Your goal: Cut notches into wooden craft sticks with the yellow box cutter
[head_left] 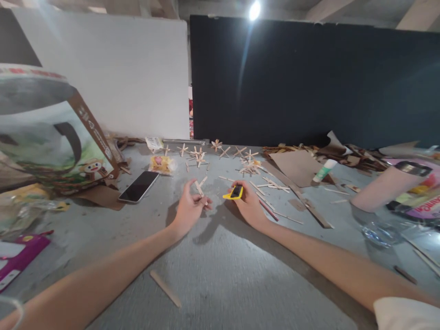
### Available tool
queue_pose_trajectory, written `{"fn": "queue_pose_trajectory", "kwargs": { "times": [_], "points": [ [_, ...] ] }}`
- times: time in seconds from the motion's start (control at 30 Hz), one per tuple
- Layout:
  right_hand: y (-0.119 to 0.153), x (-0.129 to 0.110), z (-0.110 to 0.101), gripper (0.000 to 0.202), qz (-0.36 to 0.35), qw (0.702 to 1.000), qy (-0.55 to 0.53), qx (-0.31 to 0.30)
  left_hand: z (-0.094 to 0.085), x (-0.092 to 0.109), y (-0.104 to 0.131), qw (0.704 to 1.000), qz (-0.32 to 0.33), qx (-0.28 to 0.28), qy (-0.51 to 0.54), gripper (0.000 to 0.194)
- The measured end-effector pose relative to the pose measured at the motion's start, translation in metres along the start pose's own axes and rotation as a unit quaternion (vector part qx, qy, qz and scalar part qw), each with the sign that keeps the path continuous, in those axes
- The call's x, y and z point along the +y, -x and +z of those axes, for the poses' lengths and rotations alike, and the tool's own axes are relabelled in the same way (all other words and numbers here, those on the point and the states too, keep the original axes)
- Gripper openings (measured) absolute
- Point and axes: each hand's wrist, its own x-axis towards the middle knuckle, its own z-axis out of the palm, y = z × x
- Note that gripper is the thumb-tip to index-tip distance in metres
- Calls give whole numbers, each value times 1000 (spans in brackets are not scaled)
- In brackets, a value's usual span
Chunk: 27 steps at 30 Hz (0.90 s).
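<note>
Looking over from beside the work, I take in the tall, flat black panel (309, 82) standing at the far side, then the wide grey table (220, 279) before it. A flat brown cardboard sheet (294, 167) lies far right; a dark-screened, pale-edged phone (139, 187) lies to the left.

Near the middle, both bare hands face each other, well apart from the phone. The right hand (250, 208) is wrapped around a small yellow-and-black plastic tool (237, 192), its yellow tip aimed left; what kind of tool I cannot tell. The left hand (189, 206) pinches slim, pale wooden sticks (198, 189) between thumb and fingers, just left of the tool. They seem to meet at an angle, though whether they are joined I cannot tell.

To handle this well, I'd say, pinch lightly but firmly where the sticks cross, so the angle doesn't slip, and keep the left fingertips out of line with the yellow tip. Resting both wrists would likely steady things. The small star-shaped assemblies of pale sticks (200, 158) stand farther off, safely beyond the elbows' sweep.
</note>
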Motion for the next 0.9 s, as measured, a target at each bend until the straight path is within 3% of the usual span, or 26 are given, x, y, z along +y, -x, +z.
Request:
{"fn": "queue_pose_trajectory", "kwargs": {
  "times": [0.17, 0.33, 0.43, 0.63, 0.9],
  "points": [
    [17, -20, -12, 30, -46, 995, 62, -56, 4, 1, 5, 996, -18, -83, -34, 75],
    [29, -29, -10, 34, -201, 969, 87, -118, 4, 1, 7, 991, -29, -128, -25, 83],
    [30, -25, -4, 27, -197, 964, 113, -140, 4, 0, 7, 989, -24, -147, -7, 85],
    [29, -20, -1, 20, -156, 972, 127, -125, 7, 0, 9, 988, -23, -151, 10, 78],
    [26, -15, 3, 20, -226, 961, 122, -101, 5, -4, 8, 989, -6, -146, -13, 81]
  ]
}}
